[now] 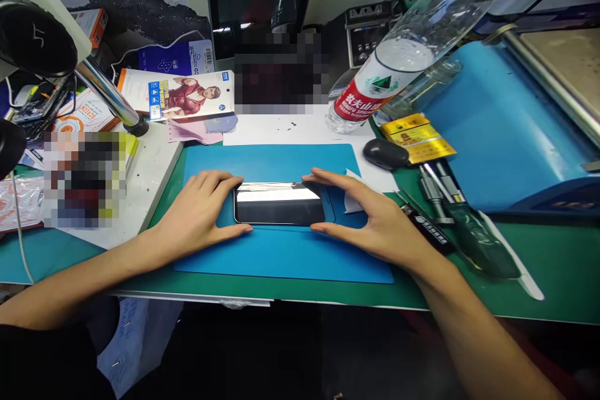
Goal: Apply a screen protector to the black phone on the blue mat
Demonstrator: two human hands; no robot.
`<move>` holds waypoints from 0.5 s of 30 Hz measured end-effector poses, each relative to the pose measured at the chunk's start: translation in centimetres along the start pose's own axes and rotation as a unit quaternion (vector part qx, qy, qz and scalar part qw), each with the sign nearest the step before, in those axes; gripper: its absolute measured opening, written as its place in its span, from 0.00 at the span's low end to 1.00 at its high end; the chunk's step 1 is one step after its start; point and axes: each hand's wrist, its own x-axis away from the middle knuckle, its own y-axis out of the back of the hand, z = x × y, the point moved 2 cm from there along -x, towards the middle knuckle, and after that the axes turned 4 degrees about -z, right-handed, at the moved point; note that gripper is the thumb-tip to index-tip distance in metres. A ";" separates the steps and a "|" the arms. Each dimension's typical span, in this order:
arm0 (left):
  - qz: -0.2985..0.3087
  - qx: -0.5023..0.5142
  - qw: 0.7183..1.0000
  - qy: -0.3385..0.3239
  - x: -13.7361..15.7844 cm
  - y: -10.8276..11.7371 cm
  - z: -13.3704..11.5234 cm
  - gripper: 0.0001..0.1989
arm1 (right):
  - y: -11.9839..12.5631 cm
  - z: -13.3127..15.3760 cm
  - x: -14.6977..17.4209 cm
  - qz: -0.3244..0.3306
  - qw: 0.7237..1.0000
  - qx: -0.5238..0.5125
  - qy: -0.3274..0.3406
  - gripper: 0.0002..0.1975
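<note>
Two hands frame one phone on a blue mat

From where I stand, I count one phone [280,205], a flat slab with rounded corners and glossy black glass, a white band of reflected light across its far half. It lies face up on a smooth, matte blue mat [285,256], on the green table [553,269]. Its long axis runs left to right, roughly along the table's front edge (which end is the top, I can't tell).

The left hand [199,206] is at its left end, the right hand [370,212] at its right; on each, thumb and fingers are spread, thumb by the near edge, fingers by the far one. Whether either one squeezes, I can't tell.

Beyond stand one clear, ridged plastic bottle [407,50] with a red label and one dark, glassy screen [253,0]. One shiny yellow pack [417,139] lies beside the bottle.
</note>
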 end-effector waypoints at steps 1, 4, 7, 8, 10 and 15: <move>-0.003 -0.005 1.000 -0.001 0.0 0.0 0.0 0.39 | 0.0 0.0 0.0 0.001 1.000 0.001 -0.001 0.41; -0.014 -0.019 1.000 -0.006 0.1 -0.1 -0.1 0.39 | 0.0 0.1 -0.1 0.005 1.000 0.003 -0.001 0.41; -0.025 -0.026 0.999 -0.012 0.2 -0.2 -0.1 0.38 | -0.1 0.1 -0.1 0.009 1.000 0.004 -0.003 0.41; -0.026 -0.028 0.999 -0.013 0.2 -0.2 -0.1 0.38 | -0.1 0.1 -0.1 0.010 1.000 0.005 -0.005 0.41; -0.027 -0.031 0.999 -0.014 0.3 -0.3 -0.1 0.37 | -0.1 0.2 -0.1 0.011 1.000 0.010 -0.003 0.41; -0.027 -0.034 0.999 -0.013 0.3 -0.4 -0.1 0.35 | -0.2 0.3 -0.2 0.011 0.999 0.032 0.008 0.40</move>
